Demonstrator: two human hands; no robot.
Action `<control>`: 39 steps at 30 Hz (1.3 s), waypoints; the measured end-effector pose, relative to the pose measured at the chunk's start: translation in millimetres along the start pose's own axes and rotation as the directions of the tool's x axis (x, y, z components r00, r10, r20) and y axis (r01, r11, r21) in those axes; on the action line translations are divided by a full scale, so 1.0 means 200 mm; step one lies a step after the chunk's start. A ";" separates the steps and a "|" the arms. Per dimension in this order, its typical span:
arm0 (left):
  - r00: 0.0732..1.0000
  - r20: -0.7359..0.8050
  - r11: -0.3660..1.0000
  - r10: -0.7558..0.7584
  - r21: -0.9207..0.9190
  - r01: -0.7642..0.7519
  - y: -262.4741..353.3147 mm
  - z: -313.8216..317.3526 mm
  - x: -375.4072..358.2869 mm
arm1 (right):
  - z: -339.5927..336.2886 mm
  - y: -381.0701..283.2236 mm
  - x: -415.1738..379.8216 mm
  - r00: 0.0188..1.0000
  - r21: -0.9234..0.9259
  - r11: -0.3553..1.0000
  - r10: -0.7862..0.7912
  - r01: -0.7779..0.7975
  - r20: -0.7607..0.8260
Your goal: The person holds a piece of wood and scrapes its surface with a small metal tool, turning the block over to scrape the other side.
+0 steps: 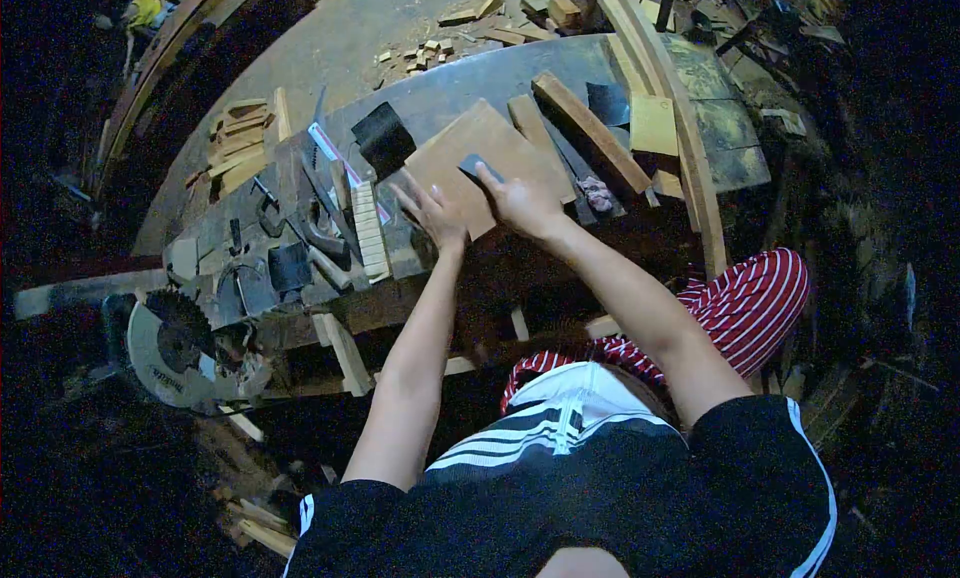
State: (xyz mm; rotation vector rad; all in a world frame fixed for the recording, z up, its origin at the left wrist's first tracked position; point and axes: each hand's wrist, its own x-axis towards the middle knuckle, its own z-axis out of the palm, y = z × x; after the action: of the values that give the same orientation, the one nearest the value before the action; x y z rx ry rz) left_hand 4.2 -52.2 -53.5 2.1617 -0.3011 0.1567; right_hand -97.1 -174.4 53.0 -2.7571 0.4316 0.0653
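A square, light-brown wooden board [490, 133] lies turned at an angle on the workbench. My left hand [437, 218] rests on its near left edge, fingers spread. On top of the board, my right hand [525, 206] presses a small dark piece of sandpaper [469, 164] under its fingers. Part of that piece is hidden by the hand. A larger black sheet [382, 140], which looks like sandpaper, lies just beyond the board's left corner. To the right of the board are a short wood strip [541, 130] and a thicker wooden beam [590, 133].
A circular saw [165, 353] stands at the bench's left end. Nearer are a clamp [270, 213], a notched pale wood strip [369, 233] and several hand tools. A long curved timber [690, 138] crosses the right side. Offcuts [430, 53] litter the floor beyond.
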 end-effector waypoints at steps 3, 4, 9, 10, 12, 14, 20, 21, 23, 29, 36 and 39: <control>0.973 0.130 0.890 0.190 0.395 -0.227 0.14 -0.08 0.01 | -0.15 0.04 -0.32 0.987 0.011 0.996 0.081 -0.084 0.136; 0.940 0.310 0.831 0.145 0.477 -0.286 0.21 -0.11 0.01 | -0.17 0.05 -0.38 0.986 0.011 0.997 0.075 -0.077 0.150; 0.934 0.229 0.887 0.273 0.317 -0.337 0.14 -0.06 0.00 | -0.10 0.11 -0.27 0.999 -0.032 0.999 0.037 -0.036 0.008; 0.935 0.231 0.886 0.269 0.322 -0.334 0.13 -0.06 0.01 | -0.06 0.12 -0.18 0.982 -0.028 0.998 -0.061 0.057 -0.178; 0.934 0.223 0.880 0.279 0.330 -0.342 0.16 -0.07 0.02 | -0.08 0.08 0.03 0.997 0.036 0.999 0.035 -0.033 -0.069; 0.930 0.307 0.748 0.201 0.566 -0.348 0.23 -0.10 0.02 | 0.01 0.09 0.16 0.996 0.017 0.999 0.037 -0.036 -0.084; 0.959 0.254 0.785 0.126 0.566 -0.253 0.28 -0.03 0.02 | -0.08 0.16 -0.25 0.994 -0.007 0.999 0.040 -0.041 -0.101; 0.959 0.261 0.790 0.107 0.564 -0.241 0.29 -0.04 0.00 | -0.14 0.16 -0.37 0.996 -0.019 0.996 0.092 -0.092 0.004; 0.956 0.272 0.806 0.109 0.539 -0.245 0.33 -0.05 0.01 | -0.23 0.16 -0.48 0.981 -0.042 0.987 0.156 -0.152 0.115; 0.947 0.318 0.715 0.049 0.650 -0.256 0.35 -0.03 0.02 | -0.11 0.21 -0.19 0.994 -0.001 0.994 0.106 -0.106 0.005; 0.947 0.302 0.743 0.113 0.607 -0.282 0.30 -0.01 0.03 | -0.06 0.26 -0.04 0.985 0.046 0.997 0.063 -0.057 -0.158; 0.950 0.298 0.765 0.092 0.589 -0.259 0.29 -0.02 0.01 | -0.22 0.25 -0.37 0.976 -0.068 0.985 0.165 -0.157 0.138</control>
State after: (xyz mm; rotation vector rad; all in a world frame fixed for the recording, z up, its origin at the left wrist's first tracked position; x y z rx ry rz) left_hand -8.9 -81.3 -4.8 2.8249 -0.6844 0.0917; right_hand -182.3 -213.3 84.8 -2.7438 0.6221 0.3190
